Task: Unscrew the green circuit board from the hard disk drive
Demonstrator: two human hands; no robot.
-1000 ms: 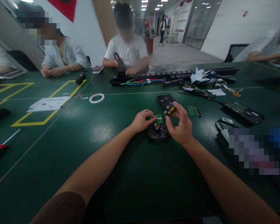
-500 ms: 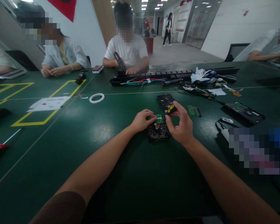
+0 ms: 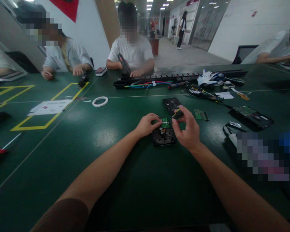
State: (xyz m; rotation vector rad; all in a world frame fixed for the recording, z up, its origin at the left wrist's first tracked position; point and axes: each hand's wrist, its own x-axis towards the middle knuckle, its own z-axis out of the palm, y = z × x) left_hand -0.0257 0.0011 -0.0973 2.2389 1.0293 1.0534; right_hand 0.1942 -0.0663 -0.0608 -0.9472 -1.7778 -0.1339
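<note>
A black hard drive [image 3: 163,139] lies on the green table in front of me, a small green circuit board [image 3: 166,124] at its far end. My left hand [image 3: 148,125] is closed at the drive's left far side, thumb and fingertips gripping by the board. In my right hand [image 3: 188,130], a small screwdriver [image 3: 177,114] with a black and yellow handle is pinched between thumb and fingers, above the drive's far right corner. Its tip is too small to make out. Just behind sits a second black hard drive [image 3: 171,105], partly covered by the screwdriver and fingers.
A loose circuit board [image 3: 201,114] lies right of my right hand, and another drive [image 3: 252,117] farther right. A tape roll [image 3: 100,101], paper [image 3: 50,107] and red-handled screwdriver [image 3: 0,152] are leftward. A long power strip [image 3: 159,79] spans the back, where a person [image 3: 131,51] sits.
The screwdriver's handle has turned in my right fingers, showing less yellow. My left hand and the drive stay put. A seated person at left has parted their hands, one reaching toward a black object.
</note>
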